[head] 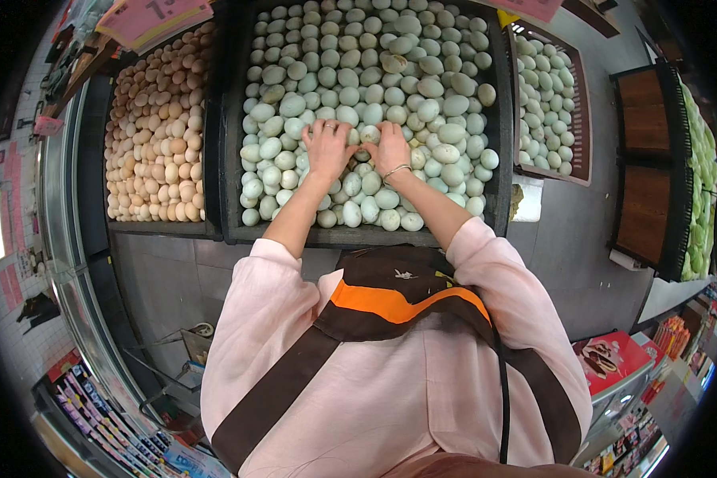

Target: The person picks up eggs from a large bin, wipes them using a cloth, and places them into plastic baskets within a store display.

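Observation:
Pale green and bluish eggs fill a wide dark bin (364, 238) in front of me, in rows at the far side and loosely heaped near me. My left hand (328, 145) rests on the heap near its middle, fingers curled over eggs, a ring on one finger. Close to its right is my right hand (388, 146), a bracelet at the wrist, its fingers at the side of a pale egg (370, 134) that lies between the hands. Whether either hand grips an egg, I cannot tell. A cracked egg (394, 63) lies farther back in the bin.
A bin of brown eggs (155, 149) adjoins on the left. To the right stands a plastic crate (581, 119) of green eggs, with a white box (527, 198) near it. Farther right is a wooden stand (640, 203) beside green vegetables (699, 197). A metal cart (173, 358) stands at lower left.

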Motion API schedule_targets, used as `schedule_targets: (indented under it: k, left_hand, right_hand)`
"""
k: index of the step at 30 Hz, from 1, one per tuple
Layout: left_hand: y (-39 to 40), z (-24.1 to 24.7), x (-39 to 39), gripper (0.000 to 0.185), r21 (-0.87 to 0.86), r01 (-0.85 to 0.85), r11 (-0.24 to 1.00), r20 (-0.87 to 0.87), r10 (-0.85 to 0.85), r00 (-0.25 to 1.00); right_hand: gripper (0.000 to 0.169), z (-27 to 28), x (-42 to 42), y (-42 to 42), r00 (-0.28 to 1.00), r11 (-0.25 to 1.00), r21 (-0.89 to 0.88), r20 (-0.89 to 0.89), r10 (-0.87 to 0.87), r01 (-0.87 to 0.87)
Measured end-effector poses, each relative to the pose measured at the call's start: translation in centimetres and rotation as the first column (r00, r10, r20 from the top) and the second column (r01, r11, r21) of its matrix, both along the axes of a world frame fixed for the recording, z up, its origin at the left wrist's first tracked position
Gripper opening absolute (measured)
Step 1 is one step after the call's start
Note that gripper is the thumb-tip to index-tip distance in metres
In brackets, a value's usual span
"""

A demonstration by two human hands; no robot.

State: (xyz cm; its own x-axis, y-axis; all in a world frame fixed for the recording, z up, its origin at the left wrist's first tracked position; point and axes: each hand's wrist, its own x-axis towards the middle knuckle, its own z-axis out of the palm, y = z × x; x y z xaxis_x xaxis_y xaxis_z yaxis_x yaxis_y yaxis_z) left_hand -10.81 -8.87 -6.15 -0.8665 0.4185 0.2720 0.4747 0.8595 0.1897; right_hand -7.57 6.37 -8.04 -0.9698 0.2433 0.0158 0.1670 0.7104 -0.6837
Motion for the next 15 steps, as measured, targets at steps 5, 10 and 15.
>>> schedule_targets:
  k: [5,10,15]
  left_hand:
    - [0.2,0.4,-0.7,0.043,-0.126,-0.018,0.992,0.001,0.018,1.000]
    - [0.7,1.3,-0.8,0.010,0.023,-0.033,0.999,-0.080,0.035,0.996]
    - [8.2,7.3,-0.1,0.010,0.475,-0.057,0.878,0.243,-0.068,0.968]
  right_hand:
    - [0.058,0.0,-1.1,1.0,0.985,0.957,0.266,0.154,0.074,-0.114]
    - [0.030,5.3,0.2,6.8,0.997,0.989,-0.132,0.033,0.071,-0.066]
    - [0.039,10.1,4.0,21.6,0.953,0.809,-0.519,0.037,-0.301,0.275]
